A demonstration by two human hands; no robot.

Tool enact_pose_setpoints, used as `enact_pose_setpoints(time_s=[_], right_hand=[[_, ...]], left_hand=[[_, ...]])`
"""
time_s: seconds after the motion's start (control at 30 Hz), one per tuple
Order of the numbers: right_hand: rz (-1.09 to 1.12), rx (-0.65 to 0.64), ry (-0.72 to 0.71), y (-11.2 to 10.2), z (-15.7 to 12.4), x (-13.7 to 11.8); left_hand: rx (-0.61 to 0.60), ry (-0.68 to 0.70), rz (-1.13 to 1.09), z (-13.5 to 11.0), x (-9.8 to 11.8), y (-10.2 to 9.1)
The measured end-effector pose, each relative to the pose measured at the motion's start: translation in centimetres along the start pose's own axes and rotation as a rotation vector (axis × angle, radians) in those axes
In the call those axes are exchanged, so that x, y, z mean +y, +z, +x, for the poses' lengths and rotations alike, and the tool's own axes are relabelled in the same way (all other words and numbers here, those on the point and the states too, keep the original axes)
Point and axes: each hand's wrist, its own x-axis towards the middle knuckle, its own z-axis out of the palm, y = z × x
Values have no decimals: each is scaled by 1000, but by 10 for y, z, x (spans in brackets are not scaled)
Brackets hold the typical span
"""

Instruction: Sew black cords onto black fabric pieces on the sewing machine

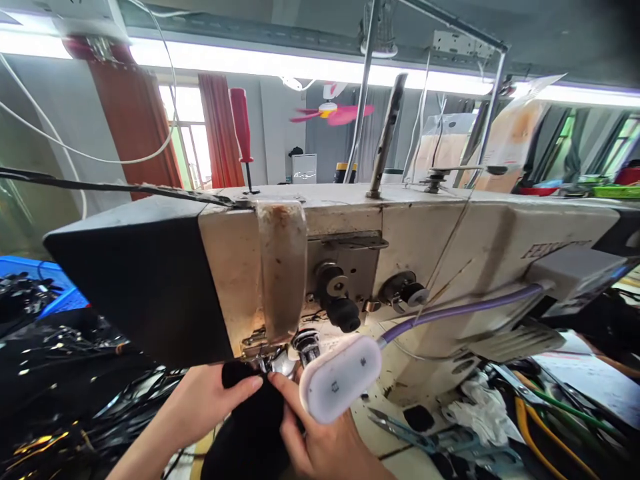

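A large industrial sewing machine fills the middle of the view. Under its needle area, beside the metal presser foot, lies a piece of black fabric that hangs down toward me. My left hand grips the fabric's upper edge, thumb on top, left of the foot. Close on the other side, my right hand has its index fingertip on the fabric's edge, with the other fingers curled against the cloth. A white oval lamp on a purple flexible neck covers part of that hand. The needle itself cannot be made out.
A red-handled screwdriver stands upright on the machine's top. Blue-handled snips, crumpled white material and orange-handled scissors lie at right. Tangled black pieces and a blue bin are at left.
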Motion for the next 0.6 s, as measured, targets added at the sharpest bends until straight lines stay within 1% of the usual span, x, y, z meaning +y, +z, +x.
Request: enact_pose_setpoints(time_s=[0.13, 0.23, 0.33, 0.4, 0.5, 0.6], right_hand=[[-37, -31, 5, -4, 3, -1], [-52, -37, 9, -4, 1, 0], [-72, -39, 35, 1, -6, -1], [-101, -66, 94, 6, -14, -3], [-153, -109, 176, 16, -28, -4], [-179, -94, 193, 25, -41, 1]], left_hand=[[-36, -109, -130, 9, 10, -10], [-29, -127, -243, 10, 19, -12], [-17, -163, -314, 10, 24, -10], [-41, -188, -363, 10, 24, -9], [-114, -209, -441, 13, 20, -7], [-140, -175, -461, 16, 9, -5]])
